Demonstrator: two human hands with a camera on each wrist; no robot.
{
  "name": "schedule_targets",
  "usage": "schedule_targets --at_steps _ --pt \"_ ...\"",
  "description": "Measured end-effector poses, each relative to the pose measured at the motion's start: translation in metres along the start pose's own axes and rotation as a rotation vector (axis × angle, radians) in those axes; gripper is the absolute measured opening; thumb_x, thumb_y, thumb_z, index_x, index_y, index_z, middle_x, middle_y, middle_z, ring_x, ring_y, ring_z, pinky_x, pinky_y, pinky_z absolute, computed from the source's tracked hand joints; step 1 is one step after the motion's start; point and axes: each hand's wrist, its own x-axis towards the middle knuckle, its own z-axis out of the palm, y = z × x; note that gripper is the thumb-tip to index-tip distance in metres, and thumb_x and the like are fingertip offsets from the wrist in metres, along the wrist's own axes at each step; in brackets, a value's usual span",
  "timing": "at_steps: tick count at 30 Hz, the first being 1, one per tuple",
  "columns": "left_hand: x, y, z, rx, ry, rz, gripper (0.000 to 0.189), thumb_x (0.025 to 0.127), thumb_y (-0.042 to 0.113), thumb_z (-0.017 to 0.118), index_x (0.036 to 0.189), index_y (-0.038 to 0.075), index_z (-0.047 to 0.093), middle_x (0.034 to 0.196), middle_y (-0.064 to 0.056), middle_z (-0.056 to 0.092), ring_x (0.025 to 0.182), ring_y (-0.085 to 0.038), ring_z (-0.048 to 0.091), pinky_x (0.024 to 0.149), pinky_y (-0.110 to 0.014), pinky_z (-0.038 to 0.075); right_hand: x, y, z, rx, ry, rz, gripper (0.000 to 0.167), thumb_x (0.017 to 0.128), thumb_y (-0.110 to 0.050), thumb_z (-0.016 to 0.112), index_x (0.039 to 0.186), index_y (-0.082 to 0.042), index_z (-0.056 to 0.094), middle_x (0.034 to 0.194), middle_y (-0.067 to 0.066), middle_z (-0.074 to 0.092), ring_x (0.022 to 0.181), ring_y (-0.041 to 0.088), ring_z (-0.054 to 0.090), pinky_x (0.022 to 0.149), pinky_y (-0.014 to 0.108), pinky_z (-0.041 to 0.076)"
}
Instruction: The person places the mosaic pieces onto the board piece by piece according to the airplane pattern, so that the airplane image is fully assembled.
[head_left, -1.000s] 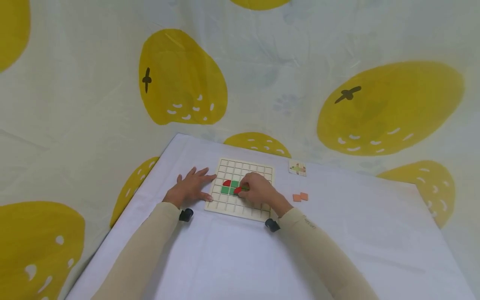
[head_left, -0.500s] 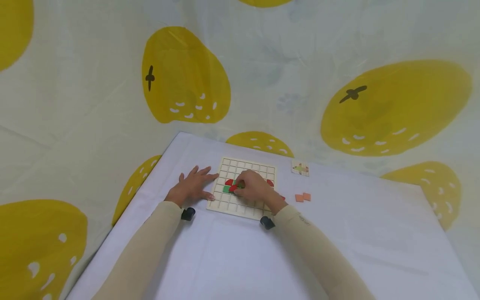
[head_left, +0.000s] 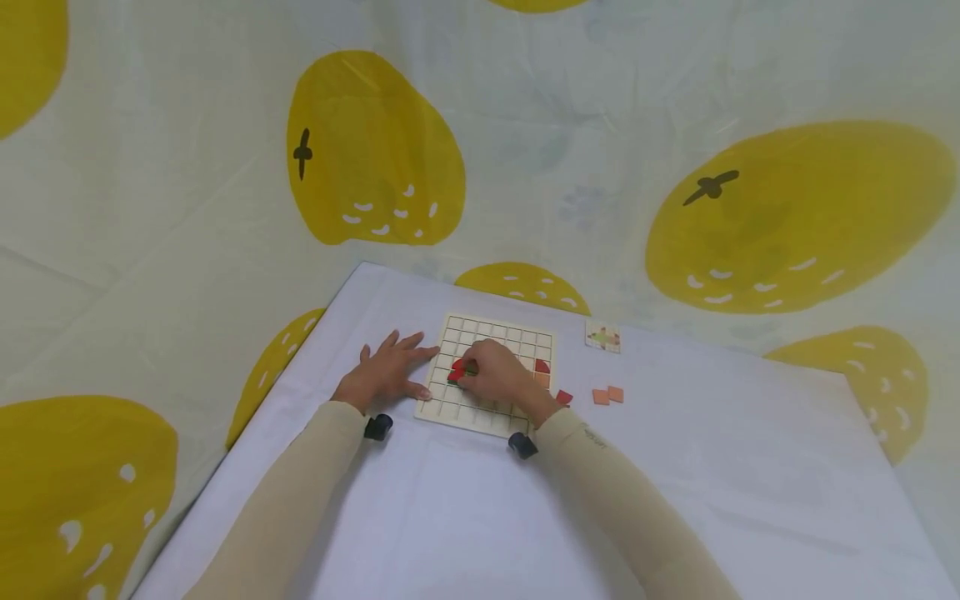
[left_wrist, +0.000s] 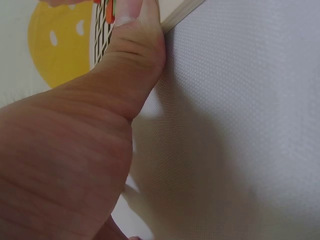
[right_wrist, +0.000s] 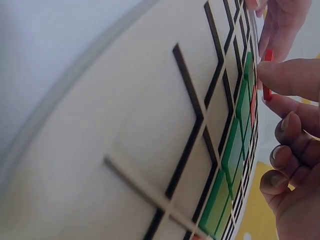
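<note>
A cream grid board (head_left: 450,410) lies on the white table. My left hand (head_left: 385,372) rests at its left edge with fingers spread; the thumb touches the board's lower left side. Over the left part of the board, my right hand (head_left: 497,372) pinches a small red tile (right_wrist: 268,75) between thumb and forefinger, the tile standing on edge and its full shape hard to see. Below it, several green tiles (right_wrist: 233,150) sit in the grid, with another red tile (right_wrist: 253,105) beside them. From the head camera, the right hand hides most of these.
Toward the board's right side are a red quarter-round tile (head_left: 542,366) and an orange tile (head_left: 542,379). A loose red tile (head_left: 564,397) lies by the right edge. Farther right are two orange squares (head_left: 601,397) and a small pattern card (head_left: 603,337).
My right hand has moved left across the board with the red tile, uncovering the red and orange tiles at the board's right side. The left hand stays put.
</note>
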Motion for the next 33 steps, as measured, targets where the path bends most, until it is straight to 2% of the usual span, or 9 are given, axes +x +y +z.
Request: schedule_targets --at_steps 7,11,23,33 --pt "0.000 0.001 -0.001 -0.037 -0.003 -0.010 0.091 0.083 0.054 0.081 0.161 0.042 0.036 0.177 0.000 0.019 0.164 -0.043 0.003 0.120 -0.083 0.006 0.007 -0.003 0.008 0.010 0.006 0.004 0.018 0.094 -0.026 0.077 0.103 -0.010 0.078 0.089 -0.001 0.067 0.088 0.019 0.058 0.080 0.032 0.052" --pt "-0.001 0.001 -0.002 -0.040 -0.003 -0.009 0.091 0.083 0.054 0.081 0.161 0.043 0.036 0.177 0.000 0.019 0.164 -0.042 0.003 0.120 -0.083 0.006 0.009 -0.005 0.010 0.007 0.013 -0.006 0.017 0.094 -0.027 0.077 0.100 -0.012 0.078 0.089 -0.002 0.068 0.088 0.018 0.058 0.082 0.032 0.053" --pt "-0.001 0.001 -0.001 -0.015 -0.006 -0.009 0.090 0.084 0.054 0.080 0.161 0.041 0.036 0.177 0.000 0.018 0.164 -0.043 0.004 0.120 -0.083 0.009 0.013 -0.015 0.013 0.010 -0.002 0.013 0.019 0.095 -0.025 0.075 0.106 -0.009 0.078 0.094 0.000 0.070 0.092 0.019 0.059 0.087 0.034 0.055" --pt "0.000 0.001 -0.002 -0.004 -0.004 -0.013 0.090 0.084 0.054 0.080 0.161 0.042 0.036 0.177 -0.001 0.018 0.164 -0.044 0.005 0.119 -0.084 0.009 0.015 -0.016 0.015 -0.018 0.010 -0.009 0.016 0.095 -0.026 0.076 0.101 -0.011 0.078 0.086 -0.002 0.066 0.090 0.019 0.057 0.083 0.032 0.053"
